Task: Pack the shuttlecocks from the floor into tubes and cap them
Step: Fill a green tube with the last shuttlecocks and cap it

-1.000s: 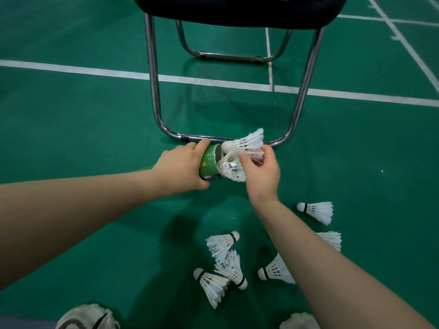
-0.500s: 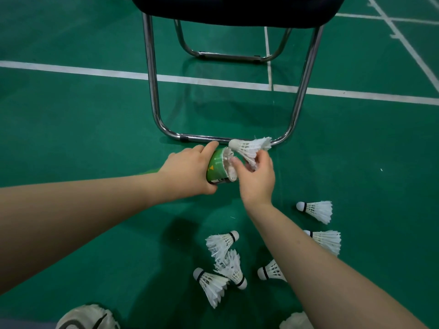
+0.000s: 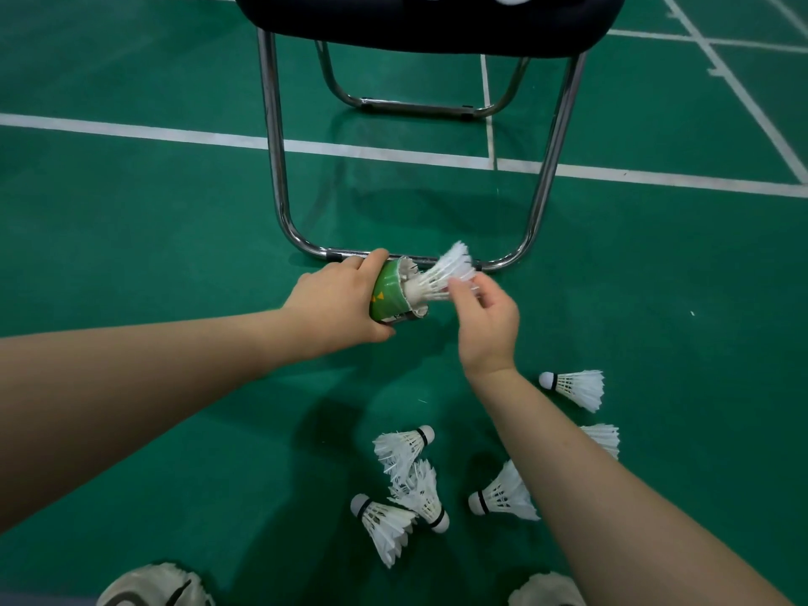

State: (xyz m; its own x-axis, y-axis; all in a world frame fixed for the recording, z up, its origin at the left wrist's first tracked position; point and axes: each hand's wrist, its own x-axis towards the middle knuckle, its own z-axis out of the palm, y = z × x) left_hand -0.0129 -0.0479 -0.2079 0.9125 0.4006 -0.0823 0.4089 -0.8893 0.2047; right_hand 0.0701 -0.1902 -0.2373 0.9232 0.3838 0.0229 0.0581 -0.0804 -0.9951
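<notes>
Your left hand (image 3: 336, 308) is gripping the green tube (image 3: 387, 295). Your right hand (image 3: 485, 325) is pinching the shuttlecock (image 3: 437, 279) by its feathers, cork inside the tube's mouth.

Green tube (image 3: 387, 295) flashing yellow triangles | shuttlecocks (image 3: 572, 387) all white (black band by each cork) | floor (image 3: 175, 234) deep green, white lines (image 3: 131, 131) | chair seat (image 3: 428, 24) black, legs (image 3: 273, 146) shiny silver

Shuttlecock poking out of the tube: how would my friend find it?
Find the black chair. By its floor bar, the left hand grips a green tube; this shuttlecock pokes from its mouth, feathers held by the right hand. The other shuttlecocks lie loose on the floor.
</notes>
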